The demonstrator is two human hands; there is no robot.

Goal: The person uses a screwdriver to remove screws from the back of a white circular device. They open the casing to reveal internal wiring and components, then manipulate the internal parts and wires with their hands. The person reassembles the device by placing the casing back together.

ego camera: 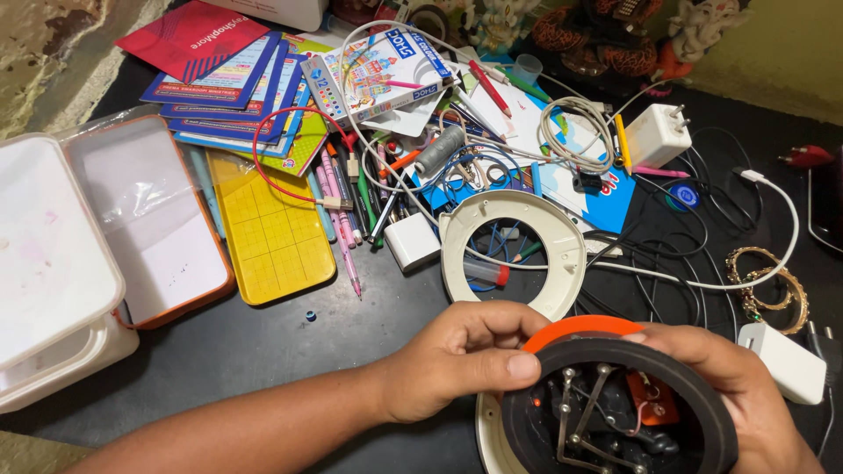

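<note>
A round black housing (pixel 702 412) with an orange ring (pixel 575 329) on its far rim and metal wire parts inside sits at the bottom right, held by both hands. My left hand (pixel 457 355) grips its left edge, thumb pressed on the rim. My right hand (pixel 746 386) cups its right side. A white round part (pixel 485 430) shows under the housing. Just beyond lies a white plastic ring (pixel 514 254) flat on the dark table.
A yellow grid tray (pixel 268 228), pens and cables clutter the middle. White and orange-rimmed boxes (pixel 132 219) stand at left, booklets (pixel 219 79) behind. White chargers (pixel 654 132) (pixel 790 360) and gold bangles (pixel 768 281) lie at right. A small blue bead (pixel 310 313) rests on the table.
</note>
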